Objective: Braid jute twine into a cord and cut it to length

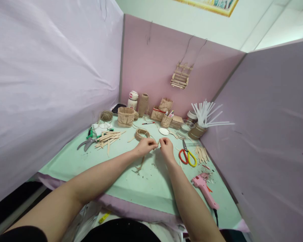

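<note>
Left grip [145, 146], right grip [166, 149] pinching twine [141, 164], bare mat [146, 188] toward edge

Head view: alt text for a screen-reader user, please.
The left hand and right hand pinch a strand of twine between them over a green table. Loose craft sticks lie to the left; scissors and a pink glue gun to the right.

Left hand [145, 146]: fingers pinched on a jute strand [139, 166], whose frayed end trails toward the near side.
Right hand [166, 148]: fingertips meeting the left's, pinched on the same strand.
Just beyond: jute coil [141, 133].
Right: scissors [187, 156], with the glue gun [204, 190] nearer.
Left: wooden sticks [108, 137] on the green mat [151, 183].
</note>
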`<control>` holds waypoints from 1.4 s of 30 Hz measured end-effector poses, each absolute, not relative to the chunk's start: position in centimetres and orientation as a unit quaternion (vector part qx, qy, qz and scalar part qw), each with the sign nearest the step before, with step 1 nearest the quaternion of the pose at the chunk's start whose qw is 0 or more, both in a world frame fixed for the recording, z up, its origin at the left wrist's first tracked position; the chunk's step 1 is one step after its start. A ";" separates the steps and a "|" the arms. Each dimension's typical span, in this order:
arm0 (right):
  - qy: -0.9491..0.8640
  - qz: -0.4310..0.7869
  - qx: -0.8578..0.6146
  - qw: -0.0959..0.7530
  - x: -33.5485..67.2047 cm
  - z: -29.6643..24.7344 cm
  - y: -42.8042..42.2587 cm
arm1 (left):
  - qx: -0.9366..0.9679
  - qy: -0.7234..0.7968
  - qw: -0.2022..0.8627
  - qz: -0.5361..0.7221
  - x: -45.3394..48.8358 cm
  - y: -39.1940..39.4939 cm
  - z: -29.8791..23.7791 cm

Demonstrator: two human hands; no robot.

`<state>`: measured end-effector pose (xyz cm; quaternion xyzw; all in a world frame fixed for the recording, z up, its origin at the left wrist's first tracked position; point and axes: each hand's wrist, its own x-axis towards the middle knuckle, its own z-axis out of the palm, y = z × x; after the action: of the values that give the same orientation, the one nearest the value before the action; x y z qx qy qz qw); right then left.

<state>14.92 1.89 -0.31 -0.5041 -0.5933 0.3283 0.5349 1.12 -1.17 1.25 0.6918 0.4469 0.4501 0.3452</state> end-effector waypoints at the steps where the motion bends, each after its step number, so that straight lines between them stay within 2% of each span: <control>1: -0.586 0.317 -0.516 0.538 15.0 -0.3 2.0 | 0.698 0.438 0.352 0.445 1.3 -1.5 1.4; 13: -0.549 0.289 -0.544 0.565 14.5 -0.8 2.3 | 0.714 0.420 0.368 0.423 1.0 -1.4 1.8; 22: -0.507 0.450 -0.438 0.591 15.7 1.4 1.9 | 0.644 0.416 0.418 0.487 1.5 -1.1 1.2; 33: -0.551 0.439 -0.390 0.593 15.4 1.7 1.4 | 0.590 0.417 0.469 0.508 1.2 -0.5 0.6; 42: -0.589 0.426 -0.386 0.567 15.1 1.8 0.9 | 0.582 0.434 0.456 0.514 1.0 -0.6 1.0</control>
<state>15.06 0.95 1.76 -0.3862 -0.5894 0.4265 0.5670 1.00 -0.57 1.00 0.5819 0.4344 0.5142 0.4563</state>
